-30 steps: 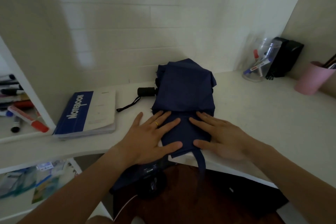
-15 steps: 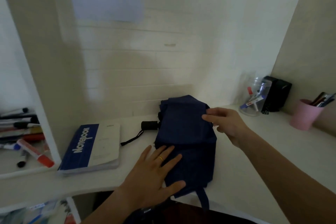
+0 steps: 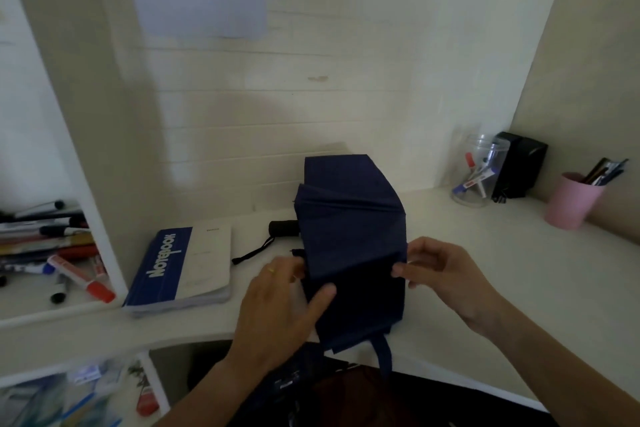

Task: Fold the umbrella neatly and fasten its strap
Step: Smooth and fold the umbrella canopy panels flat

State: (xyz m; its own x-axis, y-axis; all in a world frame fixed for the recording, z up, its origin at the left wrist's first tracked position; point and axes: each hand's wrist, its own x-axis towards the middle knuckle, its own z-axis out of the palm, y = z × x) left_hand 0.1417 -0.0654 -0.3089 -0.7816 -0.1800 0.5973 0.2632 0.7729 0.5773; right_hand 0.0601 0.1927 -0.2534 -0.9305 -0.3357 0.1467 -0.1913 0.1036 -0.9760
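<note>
Both hands now gripping umbrella (image 3: 349, 239) edges (left hand (image 3: 277, 305), right hand (image 3: 446, 274)), pink cup (image 3: 571, 201) holding pens

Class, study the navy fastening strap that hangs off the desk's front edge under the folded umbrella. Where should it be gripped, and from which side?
Grip the strap near its free lower end, coming from the front, below the desk edge. It dangles clear there, a flat narrow band easily pinched across its faces. Higher up it disappears under the umbrella canopy, which both hands hold.
</note>
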